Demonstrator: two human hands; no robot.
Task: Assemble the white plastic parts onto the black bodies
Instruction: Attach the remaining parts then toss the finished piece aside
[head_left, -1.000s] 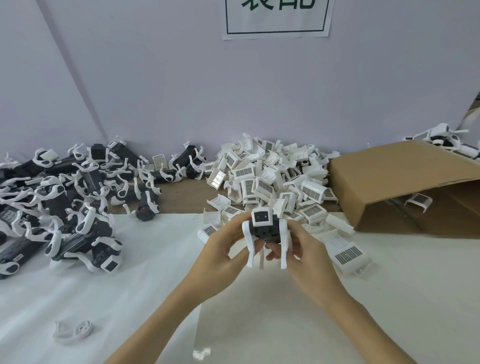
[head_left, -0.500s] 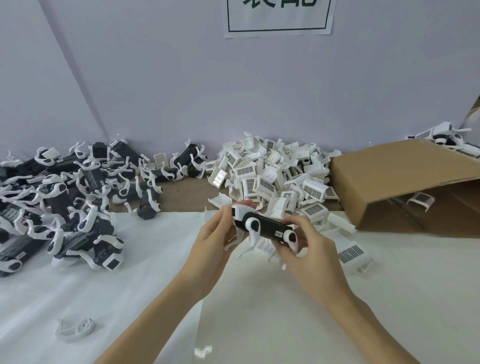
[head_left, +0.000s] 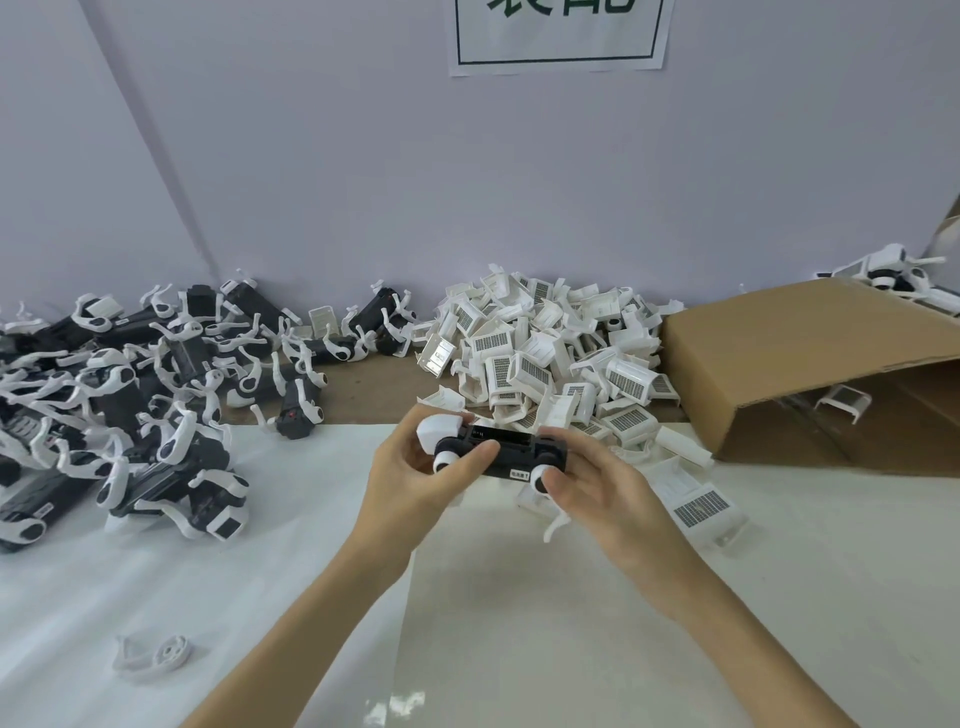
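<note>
Holding a black body (head_left: 511, 453) level above the white desk (head_left: 519, 623), lengthwise between both hands. Gripping its left end with the left hand (head_left: 415, 478), fingers curled behind a white cap (head_left: 436, 431) already fitted there, thumb lying across the front beside a round white piece (head_left: 445, 460). Cupping its right end with the right hand (head_left: 597, 488), fingers bent round the far side, thumb sitting just beneath another round white piece (head_left: 540, 475). Showing a small white label (head_left: 518, 474) on the body's near face; print too small for reading. Hanging below the body, a thin white leg (head_left: 553, 525) reaching toward the desk.

Lying just behind the body, against the wall, a heap of loose white plastic parts (head_left: 545, 353) with dark grilles. Lying left of the body, a pile of assembled black-and-white units (head_left: 130, 415). Resting right of the body, a tipped cardboard box (head_left: 810, 364) with its opening facing the camera. Sitting well left of the body, near the desk's front, a single white ring-shaped piece (head_left: 153, 657). Hanging on the wall above the body, a paper sign (head_left: 558, 31), cut off by the frame's top.
</note>
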